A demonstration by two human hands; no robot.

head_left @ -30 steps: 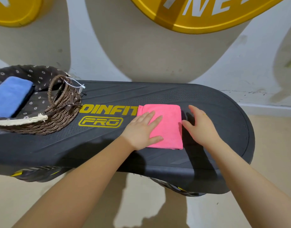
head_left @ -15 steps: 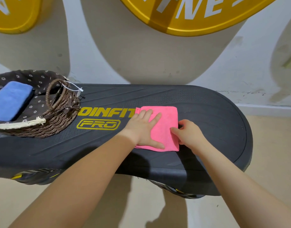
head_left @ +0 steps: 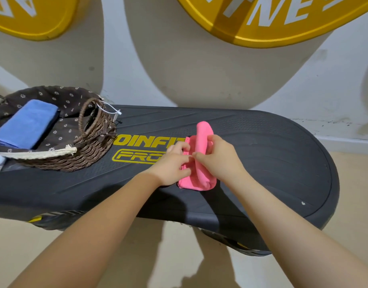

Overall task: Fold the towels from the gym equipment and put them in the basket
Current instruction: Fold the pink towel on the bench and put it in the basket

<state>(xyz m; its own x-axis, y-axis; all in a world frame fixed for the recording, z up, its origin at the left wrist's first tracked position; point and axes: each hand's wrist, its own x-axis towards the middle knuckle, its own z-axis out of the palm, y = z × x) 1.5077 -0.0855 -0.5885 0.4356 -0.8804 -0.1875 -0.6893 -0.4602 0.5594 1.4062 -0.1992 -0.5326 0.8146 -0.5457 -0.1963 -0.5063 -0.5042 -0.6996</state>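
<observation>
A pink towel (head_left: pixel 201 140) lies half folded on the black step platform (head_left: pixel 272 154), its right part lifted and curled over toward the left. My right hand (head_left: pixel 218 161) grips that raised fold from the right. My left hand (head_left: pixel 174 165) pinches the towel's left edge against the platform. At the far left stands a brown wicker basket (head_left: pixel 91 150) with a dotted dark liner. A folded blue towel (head_left: pixel 27 123) lies inside it.
The platform stands against a white wall with large yellow signs (head_left: pixel 262 19) above. A white tag and cord (head_left: pixel 110 110) hang on the basket's handle. Beige floor (head_left: pixel 179 256) lies below the platform's front edge.
My right hand has taken the towel's right edge and lifted it over toward the left. My left hand went from pressing flat to pinching the left edge.
</observation>
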